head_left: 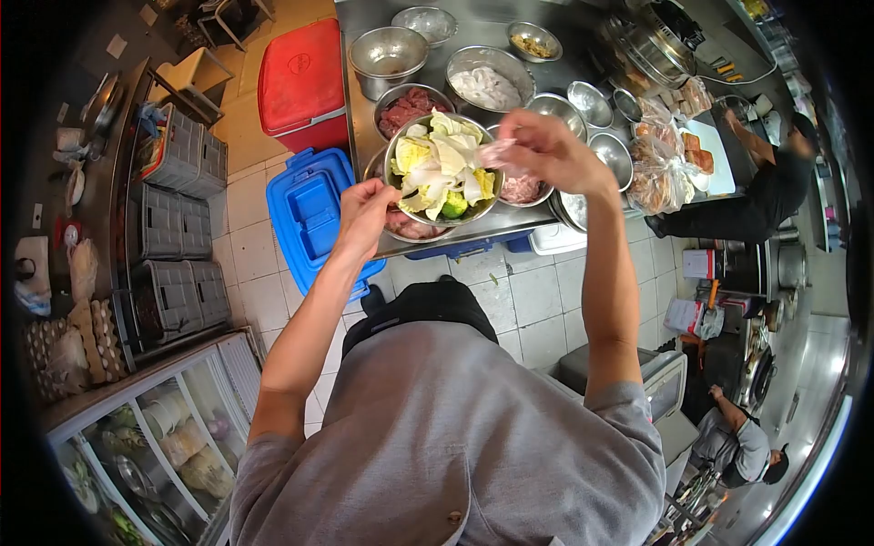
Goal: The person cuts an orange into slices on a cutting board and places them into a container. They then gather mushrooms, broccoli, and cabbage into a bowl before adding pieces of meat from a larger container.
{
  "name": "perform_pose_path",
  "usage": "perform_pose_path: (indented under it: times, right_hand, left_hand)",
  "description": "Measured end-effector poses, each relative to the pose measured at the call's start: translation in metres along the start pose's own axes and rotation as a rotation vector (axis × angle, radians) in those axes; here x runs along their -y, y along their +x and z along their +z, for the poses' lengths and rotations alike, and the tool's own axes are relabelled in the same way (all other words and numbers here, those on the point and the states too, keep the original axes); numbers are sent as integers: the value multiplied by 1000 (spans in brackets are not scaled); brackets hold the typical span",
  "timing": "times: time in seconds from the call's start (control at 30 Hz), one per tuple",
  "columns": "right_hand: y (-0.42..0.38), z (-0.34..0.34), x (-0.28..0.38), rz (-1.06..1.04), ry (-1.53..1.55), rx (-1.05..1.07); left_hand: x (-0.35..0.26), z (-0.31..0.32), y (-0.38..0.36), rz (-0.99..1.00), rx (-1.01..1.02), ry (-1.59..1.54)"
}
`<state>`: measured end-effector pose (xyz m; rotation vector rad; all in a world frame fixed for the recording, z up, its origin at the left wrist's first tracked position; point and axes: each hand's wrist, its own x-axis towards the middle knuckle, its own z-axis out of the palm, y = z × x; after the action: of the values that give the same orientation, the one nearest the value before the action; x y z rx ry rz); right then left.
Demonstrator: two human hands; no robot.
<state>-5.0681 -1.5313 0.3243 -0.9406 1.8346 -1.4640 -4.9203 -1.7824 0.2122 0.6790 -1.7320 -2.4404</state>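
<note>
My left hand (366, 214) grips the near-left rim of a metal bowl (388, 173), its thumb and fingers closed on the edge. Pale cabbage leaves (446, 159) fill this bowl, with a bit of green vegetable (453, 206) at its near side. Just right of the leaves, my right hand (553, 150) pinches a pale pink piece that looks like raw meat (497, 155). Below that hand sits a bowl with pink meat (522, 189). Behind the cabbage, another bowl holds red meat (407, 107). More pale meat (414, 227) shows partly under the cabbage bowl.
A bowl of whitish food (487, 86) and several metal bowls stand on the steel counter (496, 32). Bagged food (660, 173) lies to the right. A red cooler (300, 77) and blue lid (314, 214) are left. Two other people (774, 187) work at right.
</note>
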Motion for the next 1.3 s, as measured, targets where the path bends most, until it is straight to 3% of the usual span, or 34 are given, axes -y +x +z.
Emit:
perform_pose_path:
  times: [0.1, 0.2, 0.4, 0.5, 0.63, 0.77, 0.87, 0.97, 1.0, 1.07, 1.3]
  right_hand:
    - [21, 31, 8, 4, -379, 28]
    - [33, 50, 10, -3, -640, -214]
    - [22, 64, 7, -39, -713, -411]
    - [14, 62, -7, -94, -651, -322]
    - [0, 48, -14, 31, -507, -302]
    - [4, -3, -78, 94, -593, -551]
    - [5, -24, -135, 228, -809, -481]
    - [4, -22, -170, 39, -933, -516]
    - [4, -20, -170, 198, -987, -464]
    - [5, -22, -195, 227, -1083, -386]
    - [6, -28, -193, 244, -1153, -346]
  left_hand:
    - [1, 5, 0, 20, 32, -33]
    - [-2, 9, 2, 29, 28, -25]
    - [-1, -1, 0, 27, -6, -5]
    - [0, -8, 3, 27, 8, 11]
    - [3, -19, 6, 24, -20, 25]
    - [4, -29, 9, 29, -23, 37]
    - [3, -36, 10, 29, -12, 42]
    - [-3, -27, 6, 43, -60, 3]
    - [-4, -28, 5, 43, -56, -2]
    - [-3, -29, 3, 40, -50, -5]
    - [6, -32, 2, 30, -49, 27]
